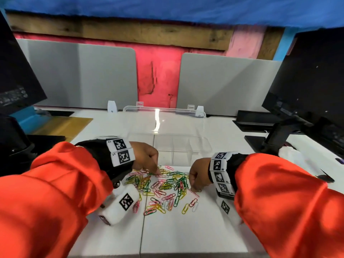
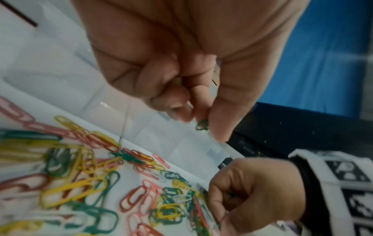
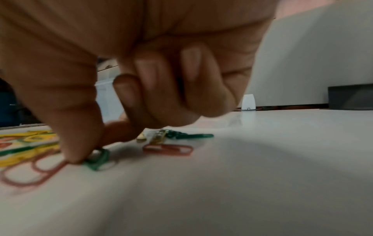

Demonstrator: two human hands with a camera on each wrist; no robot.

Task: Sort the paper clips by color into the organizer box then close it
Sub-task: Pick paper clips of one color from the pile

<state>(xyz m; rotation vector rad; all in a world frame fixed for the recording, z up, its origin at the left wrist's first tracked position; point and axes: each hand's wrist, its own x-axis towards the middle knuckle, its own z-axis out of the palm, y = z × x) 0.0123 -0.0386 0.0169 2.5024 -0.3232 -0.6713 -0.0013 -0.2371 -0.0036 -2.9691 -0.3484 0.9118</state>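
A pile of paper clips (image 1: 163,185) in green, yellow, pink, red and white lies on the white desk, just in front of the clear organizer box (image 1: 173,151), whose lid (image 1: 163,120) stands open behind it. My left hand (image 1: 149,161) hovers over the pile's far left edge and pinches a green clip (image 2: 202,125) between thumb and fingertip. My right hand (image 1: 197,175) is down at the pile's right edge, its thumb and forefinger pinching a green clip (image 3: 96,159) that lies on the desk. The box's compartments look empty.
Black monitors (image 1: 307,81) on stands flank the desk left and right. Grey divider panels (image 1: 223,84) run along the back. A red clip (image 3: 167,149) and a few more lie loose near my right hand. Bare white desk (image 1: 186,229) lies in front of the pile.
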